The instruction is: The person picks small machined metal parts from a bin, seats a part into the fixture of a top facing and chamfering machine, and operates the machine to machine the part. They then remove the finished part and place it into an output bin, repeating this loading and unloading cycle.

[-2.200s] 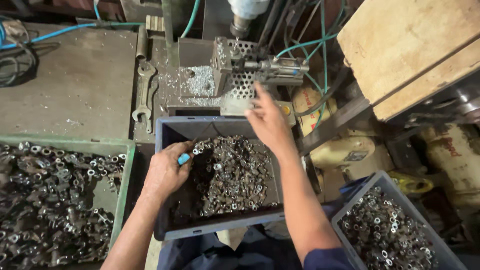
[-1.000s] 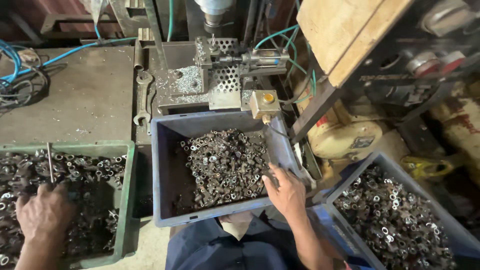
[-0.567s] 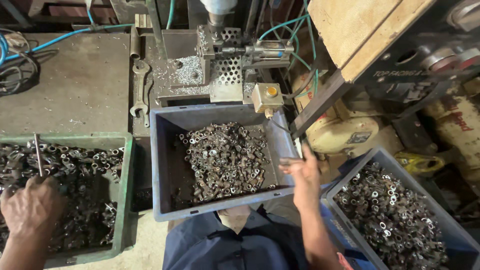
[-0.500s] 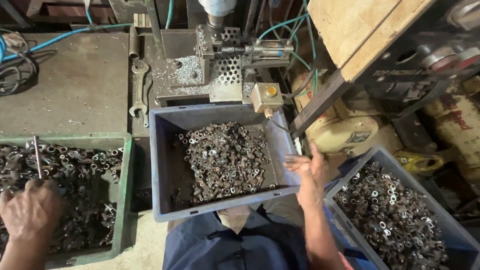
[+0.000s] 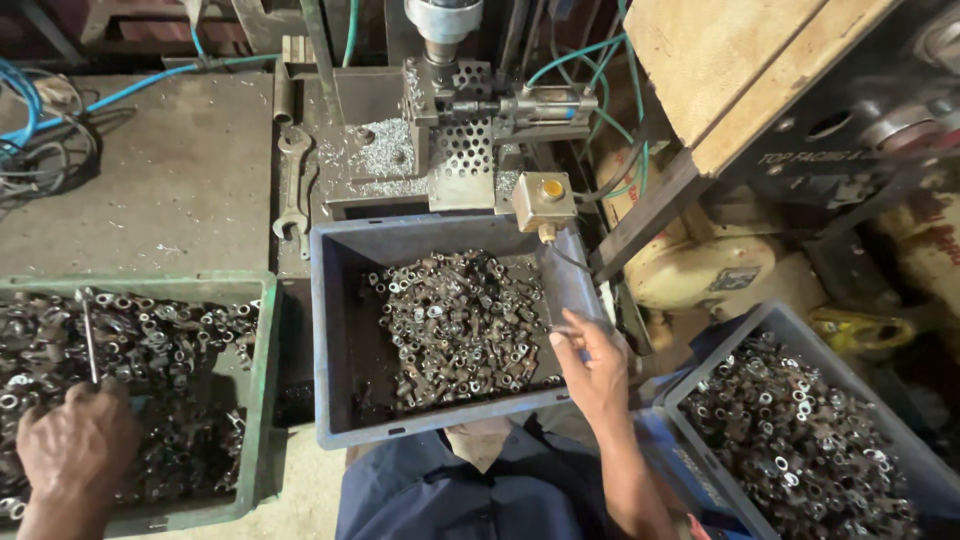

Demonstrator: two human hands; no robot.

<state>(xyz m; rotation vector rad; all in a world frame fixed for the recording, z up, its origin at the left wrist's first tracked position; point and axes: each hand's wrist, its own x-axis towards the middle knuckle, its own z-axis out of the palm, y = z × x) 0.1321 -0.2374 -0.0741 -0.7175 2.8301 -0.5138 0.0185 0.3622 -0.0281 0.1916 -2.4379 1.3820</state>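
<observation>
A grey bench [image 5: 150, 190] fills the upper left, with a machine [image 5: 455, 110] at its right end under a perforated plate and scattered swarf. A wooden board [image 5: 740, 70] slants across the upper right.

Three bins sit below. The green bin [image 5: 262, 400] at the left is heaped with small metal parts. The blue bin [image 5: 335, 340] in the middle, just in front of the machine, holds a pile of nuts [image 5: 455, 325] toward its right half. The grey bin [image 5: 800, 330] at the lower right is also full of metal parts.

A wrench [image 5: 290, 185] lies on the bench beside the machine, and a small box with a yellow button [image 5: 542, 198] hangs at the blue bin's far right corner. Blue hose [image 5: 130, 85] runs across the bench's far edge.

The left hand [image 5: 78, 452] rests in the green bin at its near left, closed into a fist around the lower end of a thin rod [image 5: 88, 335] that stands up over the parts. The right hand [image 5: 592, 365] is at the blue bin's right wall near its front corner, fingers [image 5: 570, 335] bent and loosely apart, touching the rim; whether they pinch a part cannot be told.
</observation>
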